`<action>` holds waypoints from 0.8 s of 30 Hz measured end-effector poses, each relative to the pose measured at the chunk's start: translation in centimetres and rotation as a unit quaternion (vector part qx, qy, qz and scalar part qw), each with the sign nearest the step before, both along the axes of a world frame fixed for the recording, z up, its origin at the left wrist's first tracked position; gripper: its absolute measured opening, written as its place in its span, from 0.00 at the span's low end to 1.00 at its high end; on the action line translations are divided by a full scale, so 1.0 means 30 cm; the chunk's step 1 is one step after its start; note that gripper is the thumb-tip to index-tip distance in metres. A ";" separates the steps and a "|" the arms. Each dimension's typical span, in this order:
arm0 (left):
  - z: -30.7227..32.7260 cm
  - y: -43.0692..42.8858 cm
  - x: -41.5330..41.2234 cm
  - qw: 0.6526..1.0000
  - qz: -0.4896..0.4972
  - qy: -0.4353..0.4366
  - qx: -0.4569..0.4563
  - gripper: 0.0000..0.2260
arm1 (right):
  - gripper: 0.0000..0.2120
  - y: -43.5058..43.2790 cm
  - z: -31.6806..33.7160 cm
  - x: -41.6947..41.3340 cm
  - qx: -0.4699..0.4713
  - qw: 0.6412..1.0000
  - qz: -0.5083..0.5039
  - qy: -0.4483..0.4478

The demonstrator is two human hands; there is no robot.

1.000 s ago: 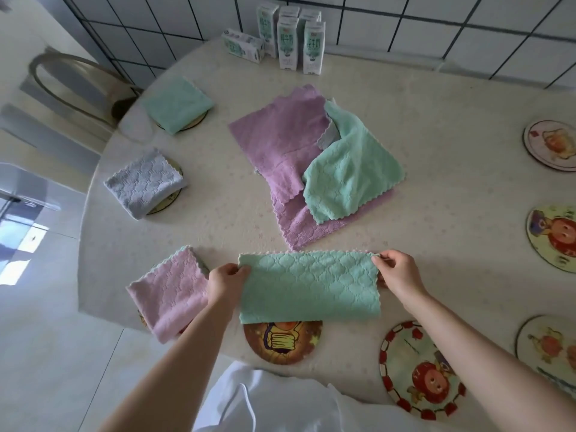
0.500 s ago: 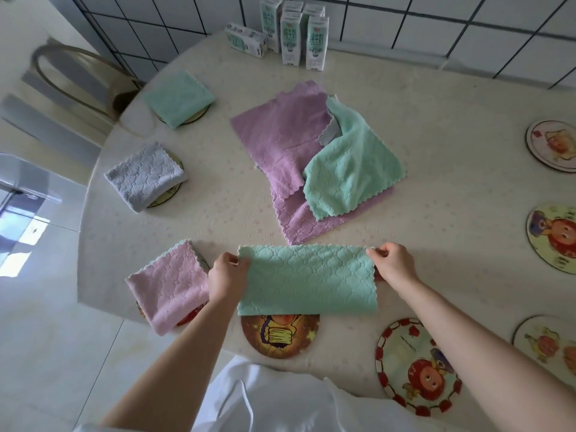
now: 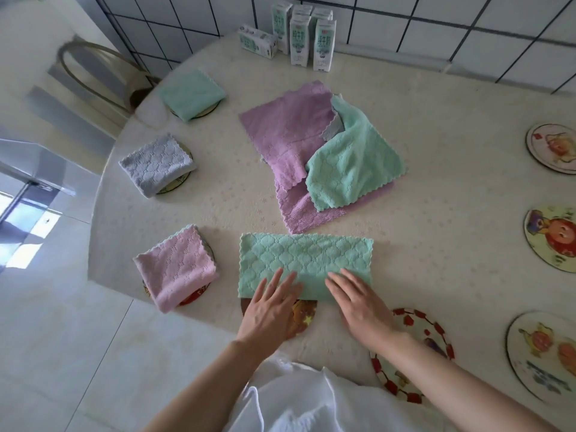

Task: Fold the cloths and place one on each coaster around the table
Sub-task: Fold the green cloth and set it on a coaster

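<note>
**Item in work: green cloth**. It lies on the near side of the counter as a long strip, folded once. Its near edge overlaps the coaster straight ahead of me. The pile is quilted and the hem scalloped. I judge it light, limp and slightly clingy, so it should sag from a single point and keep a crease only when pressed.

**Left grip**. My fingers are straight and spread, flat on the strip's near-left part, with nothing held.

**Right grip**. It is likewise flat, on the near-right part, pressing down with nothing pinched.

**Where to take hold (my judgement).** I would pinch both corners of one short end and carry them over to the other end to make a square. I would then lift by the folded edge with both grips so the layers do not slide apart.

**Already placed, left rim.**
- pink cloth
- grey cloth
- far green cloth

Each is folded and sits on its own coaster.

**Stock, mid-counter.** The unfolded pile holds:
- purple cloths
- a loose green cloth on top
- a sliver of grey between them

**Coasters waiting.**
- red-bordered coaster, partly under my right forearm
- three more on the right rim

**Other.** Milk cartons stand at the far edge.
</note>
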State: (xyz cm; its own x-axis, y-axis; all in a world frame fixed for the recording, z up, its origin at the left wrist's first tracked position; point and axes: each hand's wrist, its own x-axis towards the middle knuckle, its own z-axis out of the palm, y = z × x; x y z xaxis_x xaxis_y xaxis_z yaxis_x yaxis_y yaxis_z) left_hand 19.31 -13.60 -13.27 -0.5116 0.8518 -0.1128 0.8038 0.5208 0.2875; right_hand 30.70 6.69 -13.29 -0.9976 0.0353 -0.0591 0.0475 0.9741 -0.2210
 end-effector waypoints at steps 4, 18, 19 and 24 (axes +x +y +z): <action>-0.023 -0.070 0.006 1.000 -0.003 -0.020 -0.015 0.26 | 0.31 0.029 -0.013 0.079 0.027 0.999 0.016 -0.026; -0.002 -0.193 -0.059 0.992 0.114 0.048 0.027 0.13 | 0.26 0.048 0.046 0.064 0.091 0.994 0.023 -0.056; 0.015 -0.174 -0.067 0.992 0.112 0.051 0.011 0.14 | 0.26 0.046 0.048 0.054 0.094 0.994 0.022 -0.057; 0.051 -0.138 -0.110 0.993 0.080 0.086 -0.013 0.15 | 0.24 0.056 0.085 0.009 0.086 0.995 0.022 -0.052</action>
